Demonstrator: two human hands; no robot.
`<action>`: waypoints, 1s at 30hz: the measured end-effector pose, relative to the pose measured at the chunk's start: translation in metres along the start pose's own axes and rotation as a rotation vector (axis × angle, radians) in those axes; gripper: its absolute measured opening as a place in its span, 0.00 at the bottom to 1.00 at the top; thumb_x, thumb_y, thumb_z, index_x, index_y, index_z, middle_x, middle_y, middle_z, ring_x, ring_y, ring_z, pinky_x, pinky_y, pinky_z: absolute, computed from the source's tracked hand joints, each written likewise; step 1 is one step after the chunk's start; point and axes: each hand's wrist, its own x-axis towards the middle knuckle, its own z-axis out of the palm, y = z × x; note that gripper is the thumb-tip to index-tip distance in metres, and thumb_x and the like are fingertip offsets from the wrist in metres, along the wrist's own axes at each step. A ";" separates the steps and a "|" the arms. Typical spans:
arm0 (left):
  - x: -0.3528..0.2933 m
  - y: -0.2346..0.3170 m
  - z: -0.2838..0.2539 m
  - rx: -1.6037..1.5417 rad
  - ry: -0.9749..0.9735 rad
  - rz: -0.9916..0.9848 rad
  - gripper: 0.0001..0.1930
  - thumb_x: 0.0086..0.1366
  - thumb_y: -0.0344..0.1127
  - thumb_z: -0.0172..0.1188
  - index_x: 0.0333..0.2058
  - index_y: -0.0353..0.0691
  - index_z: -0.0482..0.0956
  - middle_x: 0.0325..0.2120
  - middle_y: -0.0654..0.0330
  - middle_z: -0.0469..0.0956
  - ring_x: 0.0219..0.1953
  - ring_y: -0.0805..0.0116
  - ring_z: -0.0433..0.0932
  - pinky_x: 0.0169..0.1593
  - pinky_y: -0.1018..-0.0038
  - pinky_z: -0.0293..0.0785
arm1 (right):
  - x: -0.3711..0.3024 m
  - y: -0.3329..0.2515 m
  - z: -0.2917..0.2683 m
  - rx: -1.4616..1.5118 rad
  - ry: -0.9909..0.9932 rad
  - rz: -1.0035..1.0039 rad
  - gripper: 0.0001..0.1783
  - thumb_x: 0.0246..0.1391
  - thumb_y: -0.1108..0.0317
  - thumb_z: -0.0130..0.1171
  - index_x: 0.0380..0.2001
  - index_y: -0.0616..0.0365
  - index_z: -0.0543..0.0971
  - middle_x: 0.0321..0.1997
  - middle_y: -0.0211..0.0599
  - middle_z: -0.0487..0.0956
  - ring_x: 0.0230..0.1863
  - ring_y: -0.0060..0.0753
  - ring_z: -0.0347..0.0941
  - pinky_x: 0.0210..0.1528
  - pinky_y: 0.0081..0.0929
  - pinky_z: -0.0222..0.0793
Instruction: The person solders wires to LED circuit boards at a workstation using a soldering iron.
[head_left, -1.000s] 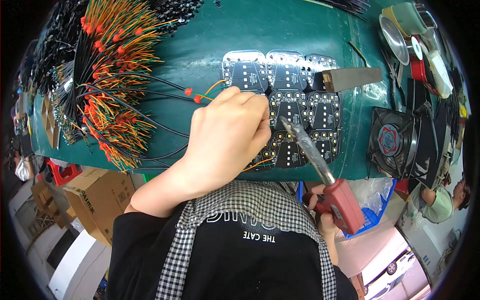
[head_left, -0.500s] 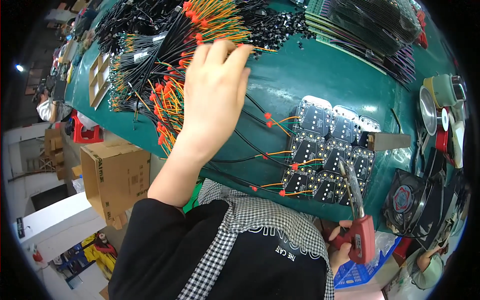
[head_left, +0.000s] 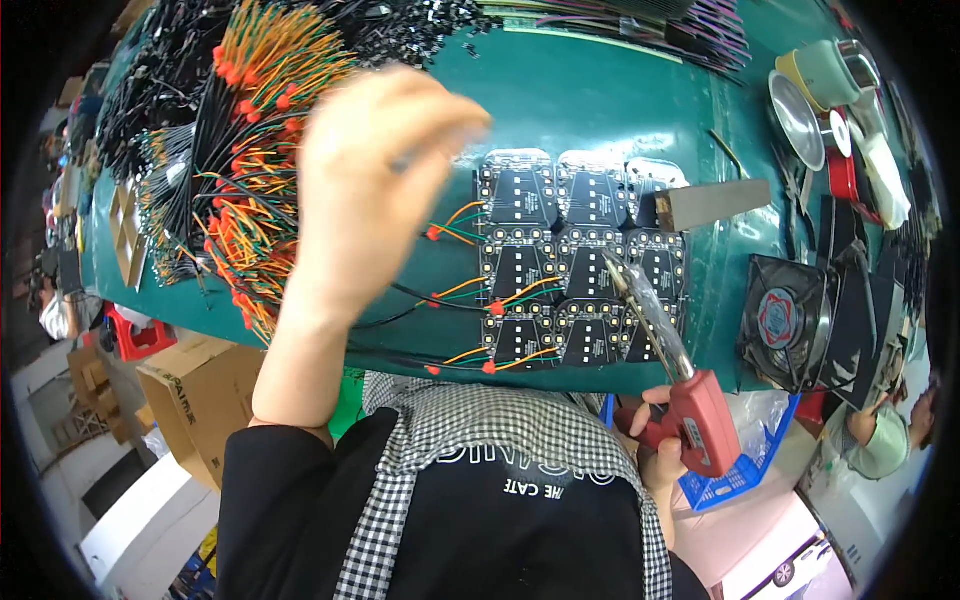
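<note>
My right hand point(head_left: 655, 440) grips the red handle of a soldering gun point(head_left: 706, 425). Its metal barrel points up and left, with the tip over the middle of a panel of black circuit boards point(head_left: 520, 270). Orange and green wires with red ties point(head_left: 497, 309) reach the left and middle boards from black cables. Over the table, left of the panel, hangs my left hand point(head_left: 370, 170), smeared by motion. Its thumb and forefinger point right; whether anything is between them cannot be made out. Behind it lies a large bundle of black cables with orange and green ends point(head_left: 265, 190).
A dark rectangular bar point(head_left: 712, 205) rests across the panel's right side. Farther right are a metal dish point(head_left: 797, 120), a green pot-like container point(head_left: 825, 75) and a black fan point(head_left: 785, 310). Stacked boards point(head_left: 640, 25) lie at the back. A blue crate point(head_left: 735, 480) stands below the table edge.
My left hand has moved away from the orange cable ends towards the circuit boards. The view has shifted, so the table's contents appear farther left. My right hand still holds the soldering gun over the panel.
</note>
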 end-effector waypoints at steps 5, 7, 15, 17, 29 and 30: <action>-0.018 0.033 0.030 -0.251 -0.254 -0.217 0.05 0.54 0.27 0.63 0.31 0.37 0.79 0.24 0.59 0.77 0.28 0.63 0.77 0.32 0.73 0.71 | 0.008 -0.002 0.003 0.019 -0.062 -0.005 0.45 0.47 0.39 0.64 0.56 0.65 0.65 0.49 0.45 0.74 0.29 0.27 0.71 0.29 0.22 0.68; -0.021 0.041 0.037 -0.316 -0.337 -0.301 0.07 0.53 0.23 0.63 0.32 0.35 0.79 0.25 0.59 0.77 0.29 0.67 0.77 0.32 0.77 0.71 | 0.012 -0.004 0.006 0.026 -0.055 -0.017 0.45 0.47 0.39 0.64 0.57 0.65 0.65 0.50 0.46 0.74 0.30 0.27 0.71 0.29 0.23 0.68; -0.029 0.025 0.044 -0.084 -0.209 0.126 0.12 0.46 0.22 0.63 0.32 0.34 0.80 0.27 0.59 0.75 0.27 0.63 0.74 0.30 0.72 0.71 | 0.025 -0.018 0.017 0.010 -0.105 0.022 0.44 0.48 0.39 0.63 0.56 0.64 0.66 0.51 0.48 0.74 0.30 0.27 0.71 0.32 0.23 0.68; -0.027 0.023 0.042 -0.067 -0.210 0.174 0.12 0.44 0.22 0.63 0.32 0.33 0.80 0.26 0.59 0.75 0.26 0.64 0.74 0.29 0.72 0.71 | 0.028 -0.025 0.024 -0.052 -0.026 0.040 0.45 0.45 0.37 0.64 0.52 0.66 0.70 0.43 0.45 0.78 0.27 0.25 0.72 0.30 0.21 0.67; -0.025 0.015 0.041 -0.126 -0.239 0.215 0.15 0.40 0.22 0.62 0.32 0.33 0.81 0.27 0.59 0.75 0.28 0.63 0.75 0.31 0.72 0.72 | 0.036 -0.029 0.027 -0.131 -0.005 0.082 0.51 0.38 0.39 0.71 0.51 0.74 0.69 0.30 0.38 0.80 0.25 0.24 0.75 0.30 0.19 0.71; -0.025 0.015 0.041 -0.134 -0.246 0.212 0.15 0.41 0.22 0.62 0.32 0.33 0.81 0.27 0.58 0.75 0.28 0.63 0.75 0.31 0.72 0.72 | 0.037 -0.028 0.026 -0.119 -0.024 0.107 0.51 0.38 0.40 0.72 0.53 0.75 0.68 0.30 0.39 0.80 0.25 0.25 0.76 0.31 0.20 0.72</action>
